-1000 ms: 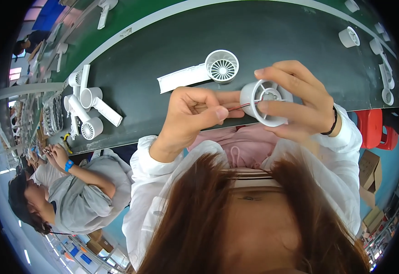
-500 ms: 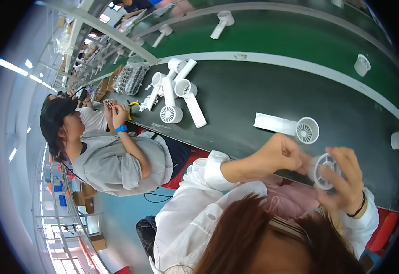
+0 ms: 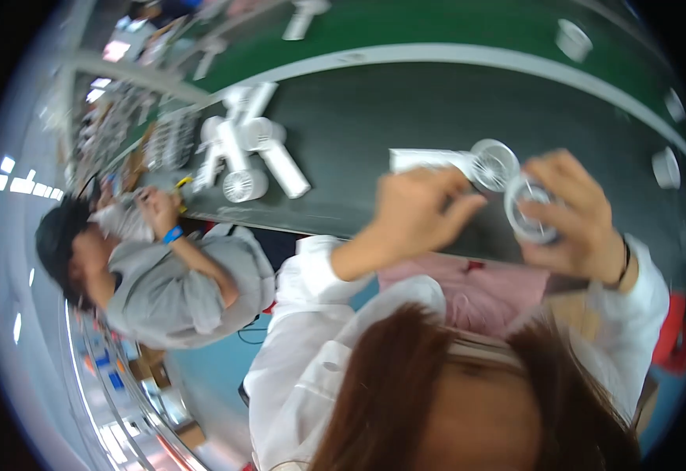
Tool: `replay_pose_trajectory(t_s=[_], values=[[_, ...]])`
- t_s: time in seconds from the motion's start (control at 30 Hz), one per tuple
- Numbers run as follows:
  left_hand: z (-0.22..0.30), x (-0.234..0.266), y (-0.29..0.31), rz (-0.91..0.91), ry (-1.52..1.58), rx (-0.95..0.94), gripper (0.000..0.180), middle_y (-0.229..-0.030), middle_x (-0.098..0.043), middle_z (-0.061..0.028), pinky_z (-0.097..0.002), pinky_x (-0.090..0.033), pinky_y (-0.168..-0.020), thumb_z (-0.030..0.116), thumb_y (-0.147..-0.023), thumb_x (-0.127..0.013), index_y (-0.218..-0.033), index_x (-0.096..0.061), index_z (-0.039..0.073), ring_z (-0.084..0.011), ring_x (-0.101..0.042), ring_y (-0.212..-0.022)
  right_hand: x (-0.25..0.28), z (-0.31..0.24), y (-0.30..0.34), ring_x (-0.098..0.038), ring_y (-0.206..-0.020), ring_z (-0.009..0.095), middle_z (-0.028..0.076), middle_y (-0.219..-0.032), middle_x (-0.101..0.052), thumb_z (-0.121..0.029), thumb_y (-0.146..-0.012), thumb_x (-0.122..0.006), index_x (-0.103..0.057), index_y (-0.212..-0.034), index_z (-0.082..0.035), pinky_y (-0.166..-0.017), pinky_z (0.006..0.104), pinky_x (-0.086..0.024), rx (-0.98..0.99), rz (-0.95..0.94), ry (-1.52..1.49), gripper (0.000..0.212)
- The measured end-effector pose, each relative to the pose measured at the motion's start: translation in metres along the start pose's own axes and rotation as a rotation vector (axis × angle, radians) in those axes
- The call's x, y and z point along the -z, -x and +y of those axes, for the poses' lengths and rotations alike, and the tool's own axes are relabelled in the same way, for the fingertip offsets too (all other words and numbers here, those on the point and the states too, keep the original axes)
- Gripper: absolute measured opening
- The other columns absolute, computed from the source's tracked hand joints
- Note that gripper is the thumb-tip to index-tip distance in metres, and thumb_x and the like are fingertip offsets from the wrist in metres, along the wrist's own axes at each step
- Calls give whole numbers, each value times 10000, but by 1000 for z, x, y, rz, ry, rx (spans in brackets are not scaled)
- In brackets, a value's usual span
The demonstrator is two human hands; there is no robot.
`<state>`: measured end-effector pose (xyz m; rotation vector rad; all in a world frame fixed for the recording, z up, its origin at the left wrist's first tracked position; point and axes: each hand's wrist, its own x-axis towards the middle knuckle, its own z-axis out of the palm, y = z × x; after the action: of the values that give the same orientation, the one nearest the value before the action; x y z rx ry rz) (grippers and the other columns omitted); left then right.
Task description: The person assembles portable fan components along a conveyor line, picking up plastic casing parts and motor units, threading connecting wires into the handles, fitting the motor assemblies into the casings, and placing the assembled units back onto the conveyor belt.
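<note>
A white handheld-fan housing (image 3: 490, 166), a round grilled drum on a long handle, lies on the dark worktop. Over its handle, on the near side, is my left hand (image 3: 417, 212). Thumb and bent fingers are apart, with nothing seen between them; whether the fingertips touch the handle is unclear. Close to the drum's right side, my right hand (image 3: 574, 216) grips a round white plastic ring (image 3: 527, 210) with an open, spoked middle. Its fingers wrap the ring's right edge, hiding part of it; motion blurs the details.
Several more white fan housings (image 3: 241, 149) are heaped at the left of the worktop (image 3: 359, 110). Beyond a pale rail runs a green conveyor (image 3: 453, 23) carrying white parts. A co-worker (image 3: 174, 290) in grey sits at my left. A white cup-shaped part (image 3: 665, 168) stands far right.
My left hand has moved away from the ring to the housing's handle, and its fingers have spread. The ring stays in my right hand, now closer to the drum. The whole view has shifted.
</note>
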<state>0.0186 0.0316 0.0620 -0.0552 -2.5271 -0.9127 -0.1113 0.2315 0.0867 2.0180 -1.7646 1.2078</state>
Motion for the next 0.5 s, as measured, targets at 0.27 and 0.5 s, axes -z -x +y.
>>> replay_pose_trajectory(t_s=[0.27,0.5], values=[[-56,3,-10,-118,-280,-26,571,-990,-655,-136,-398,-439,-855,189,-574,-846,-1089,-635,63,-314,-595,-952,9,24,-6,-566,-829,333,181,-1013,-600,3,-527,-752,-609,-810,2,-652,361,-487,-155,-102,191,317],[-58,-4,-9,-140,-220,-54,442,-862,-650,-118,-395,-424,-821,131,-602,-815,-1018,-672,92,-283,-593,-901,7,27,-16,-547,-881,335,172,-1034,-570,-12,-497,-754,-603,-814,0,-679,380,-492,-74,-315,222,350]])
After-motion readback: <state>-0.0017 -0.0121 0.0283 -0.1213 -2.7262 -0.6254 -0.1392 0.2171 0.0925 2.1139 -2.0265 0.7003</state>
